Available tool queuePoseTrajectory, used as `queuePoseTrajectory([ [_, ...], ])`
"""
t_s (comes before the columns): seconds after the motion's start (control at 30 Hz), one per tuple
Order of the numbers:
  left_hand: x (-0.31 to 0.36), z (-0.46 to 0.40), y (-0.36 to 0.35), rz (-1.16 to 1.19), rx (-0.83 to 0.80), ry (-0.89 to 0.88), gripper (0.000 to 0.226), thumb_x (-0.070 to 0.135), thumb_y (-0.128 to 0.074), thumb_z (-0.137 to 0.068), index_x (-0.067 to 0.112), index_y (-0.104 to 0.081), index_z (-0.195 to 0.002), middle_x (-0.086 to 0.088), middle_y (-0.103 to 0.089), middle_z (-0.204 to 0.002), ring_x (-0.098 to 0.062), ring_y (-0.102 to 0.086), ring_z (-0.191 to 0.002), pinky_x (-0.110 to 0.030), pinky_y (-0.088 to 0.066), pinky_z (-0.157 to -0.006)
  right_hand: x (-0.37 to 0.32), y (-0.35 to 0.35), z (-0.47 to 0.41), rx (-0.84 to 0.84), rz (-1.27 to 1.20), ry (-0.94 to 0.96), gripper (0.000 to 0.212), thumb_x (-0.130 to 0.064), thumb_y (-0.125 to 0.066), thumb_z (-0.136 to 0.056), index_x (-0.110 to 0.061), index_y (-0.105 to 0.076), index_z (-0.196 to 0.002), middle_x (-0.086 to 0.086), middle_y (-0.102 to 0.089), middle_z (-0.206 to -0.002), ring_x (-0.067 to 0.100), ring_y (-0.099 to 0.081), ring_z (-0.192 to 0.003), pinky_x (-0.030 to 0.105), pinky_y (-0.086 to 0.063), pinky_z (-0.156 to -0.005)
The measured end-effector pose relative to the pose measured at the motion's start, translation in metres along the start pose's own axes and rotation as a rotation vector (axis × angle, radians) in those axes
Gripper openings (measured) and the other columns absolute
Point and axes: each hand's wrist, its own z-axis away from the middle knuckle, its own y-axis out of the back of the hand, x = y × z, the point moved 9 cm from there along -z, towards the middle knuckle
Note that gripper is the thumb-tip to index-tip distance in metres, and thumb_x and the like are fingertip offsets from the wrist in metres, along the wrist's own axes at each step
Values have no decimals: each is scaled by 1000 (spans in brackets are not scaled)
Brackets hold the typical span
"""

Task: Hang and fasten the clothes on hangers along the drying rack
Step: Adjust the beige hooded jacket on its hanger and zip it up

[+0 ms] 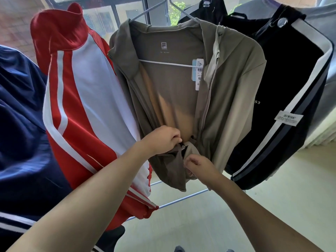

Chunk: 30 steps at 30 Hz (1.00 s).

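An olive-grey zip jacket (232,84) hangs open on a white wire hanger (163,63) in the middle of the view, a price tag (199,73) dangling inside it. At the jacket's bottom hem, my left hand (163,138) pinches the zipper slider (182,146) on the left front edge. My right hand (198,163) grips the bunched hem of the right front edge just below it. The two front edges meet between my hands. Above that point the zipper is undone.
A red and white track jacket (76,99) hangs close on the left, with a navy garment (20,110) beyond it. A black jacket with white stripes (283,91) hangs on the right. Blue rack bars (183,198) run low behind the clothes, above a pale floor.
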Motion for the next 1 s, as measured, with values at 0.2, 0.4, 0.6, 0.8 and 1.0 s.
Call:
queuePoseTrajectory([
  [0.2, -7, 7, 10, 135, 4, 90, 24, 26, -58, -99, 13, -66, -80, -1, -69, -70, -11, -61, -61, -27, -48, -63, 4, 22, -5, 164, -358, -114, 34, -32, -52, -97, -3, -65, -84, 6, -63, -67, 20, -58, -65, 30, -45, -63],
  [0.4, -2, 10, 4, 139, -5, 62, 29, 27, -59, -98, 30, -57, -69, 5, -66, -66, -8, -61, -60, -24, -46, -59, -6, 14, -8, 41, -399, -283, 50, -53, -49, -95, -12, -66, -73, 2, -66, -61, 17, -61, -57, 28, -46, -61],
  [0.6, 2, 13, 1, 90, -23, 56, 24, 25, -57, -99, 25, -59, -75, -1, -67, -73, -16, -62, -67, -33, -51, -66, -20, 17, -9, 41, -385, -240, 32, -16, -47, -97, -12, -60, -68, 5, -61, -62, 14, -56, -51, 25, -37, -54],
  [0.8, 0, 9, -2, 54, -53, 69, 22, 26, -56, -99, 13, -68, -87, -5, -69, -79, -20, -65, -73, -42, -55, -71, -19, 13, -7, 0, -362, -272, 37, -35, -51, -96, -14, -65, -69, 0, -65, -59, 17, -58, -56, 29, -38, -58],
  [1.0, 6, 6, -7, 94, -57, 23, 30, 24, -55, -100, 31, -56, -71, 2, -66, -75, -15, -62, -70, -37, -52, -68, -24, 24, -12, 43, -215, -163, 33, -24, -54, -95, -10, -57, -66, 3, -54, -57, 13, -48, -52, 20, -35, -47],
])
